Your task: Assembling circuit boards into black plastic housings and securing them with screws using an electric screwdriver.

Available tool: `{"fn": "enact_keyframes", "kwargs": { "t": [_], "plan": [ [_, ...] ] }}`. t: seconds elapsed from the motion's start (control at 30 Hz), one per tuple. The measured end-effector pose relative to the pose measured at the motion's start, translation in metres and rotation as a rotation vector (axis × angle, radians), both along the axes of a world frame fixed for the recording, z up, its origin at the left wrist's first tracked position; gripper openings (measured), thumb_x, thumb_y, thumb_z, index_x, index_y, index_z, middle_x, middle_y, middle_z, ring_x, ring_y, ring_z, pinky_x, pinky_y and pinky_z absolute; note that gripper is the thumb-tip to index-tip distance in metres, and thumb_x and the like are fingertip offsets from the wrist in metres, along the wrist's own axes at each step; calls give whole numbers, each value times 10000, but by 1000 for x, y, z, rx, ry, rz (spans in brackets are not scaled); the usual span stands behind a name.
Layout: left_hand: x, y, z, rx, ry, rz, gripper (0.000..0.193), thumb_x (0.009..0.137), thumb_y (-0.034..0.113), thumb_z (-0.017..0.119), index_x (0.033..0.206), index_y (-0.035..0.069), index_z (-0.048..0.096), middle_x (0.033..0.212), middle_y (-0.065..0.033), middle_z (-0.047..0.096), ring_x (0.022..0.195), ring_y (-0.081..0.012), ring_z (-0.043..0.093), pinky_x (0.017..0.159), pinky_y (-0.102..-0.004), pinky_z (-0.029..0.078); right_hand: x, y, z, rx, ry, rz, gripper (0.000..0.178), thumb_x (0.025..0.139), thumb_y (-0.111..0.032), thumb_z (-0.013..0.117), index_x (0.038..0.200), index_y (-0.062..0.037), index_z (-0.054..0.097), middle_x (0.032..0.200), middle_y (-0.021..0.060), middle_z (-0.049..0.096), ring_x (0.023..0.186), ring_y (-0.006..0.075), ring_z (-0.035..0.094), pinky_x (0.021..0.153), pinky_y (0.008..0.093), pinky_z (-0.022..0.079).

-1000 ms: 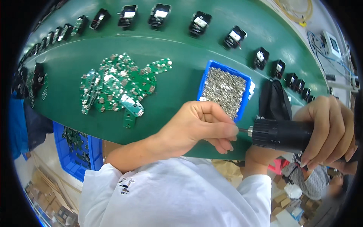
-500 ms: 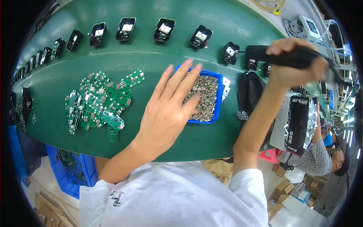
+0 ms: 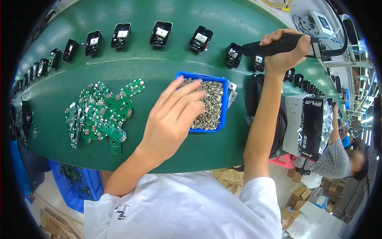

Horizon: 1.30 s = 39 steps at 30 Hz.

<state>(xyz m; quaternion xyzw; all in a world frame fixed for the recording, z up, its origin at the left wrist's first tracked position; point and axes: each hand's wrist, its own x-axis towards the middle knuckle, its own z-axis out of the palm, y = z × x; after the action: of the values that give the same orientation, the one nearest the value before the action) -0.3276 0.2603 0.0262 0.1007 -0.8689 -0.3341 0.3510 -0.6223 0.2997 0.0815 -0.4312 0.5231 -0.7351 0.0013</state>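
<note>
Cases beyond my loosely spread left hand already hold white parts, screws remain beneath it, my right hand clasps a driver

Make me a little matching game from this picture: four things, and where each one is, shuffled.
1. Electric screwdriver
2. Green circuit boards
3. Silver screws
4. Black-and-white carton

A. Inside the blue tray
B. Right of the right forearm
C. Gripped in the right hand
D. Heaped left of the left hand

Pairs: 1-C, 2-D, 3-A, 4-B
</note>
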Motion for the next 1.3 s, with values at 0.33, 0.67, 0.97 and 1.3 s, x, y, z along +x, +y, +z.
{"fn": "enact_keyframes", "kwargs": {
  "t": [0.33, 0.67, 0.97, 1.3],
  "plan": [
    [3, 1, 10, 641, 174, -114, 134, 759, -47, 767, 874, 22, 761, 873, -42, 752, 757, -156, 682, 698, -248, 542, 4, -5, -25, 13, -26, 203, 522, 967, -564, 448, 814, -81, 576, 584, 68, 523, 435, 194, 515, 423, 311, 431],
    [3, -4, 19, 844, 178, -80, 201, 711, -90, 814, 881, 13, 782, 893, -90, 773, 767, -160, 704, 689, -231, 549, -30, 2, 8, -87, -334, 99, 514, 922, -578, 450, 827, -92, 587, 566, 36, 516, 403, 177, 465, 392, 285, 401],
    [14, 7, 34, 708, 349, -154, 227, 690, -105, 833, 875, 10, 772, 893, -109, 767, 827, -185, 732, 726, -254, 576, 100, 50, 100, -368, -392, 936, 364, 856, -423, 656, 881, -68, 580, 608, 22, 550, 361, 159, 495, 346, 289, 489],
    [29, 11, 53, 1064, 151, -340, 248, 682, -144, 827, 871, -2, 756, 872, -120, 760, 834, -209, 743, 756, -270, 603, 112, 65, 105, -407, -396, 1060, 334, 842, -323, 758, 838, -51, 564, 573, 73, 582, 357, 219, 574, 349, 328, 557]
  ]
}}
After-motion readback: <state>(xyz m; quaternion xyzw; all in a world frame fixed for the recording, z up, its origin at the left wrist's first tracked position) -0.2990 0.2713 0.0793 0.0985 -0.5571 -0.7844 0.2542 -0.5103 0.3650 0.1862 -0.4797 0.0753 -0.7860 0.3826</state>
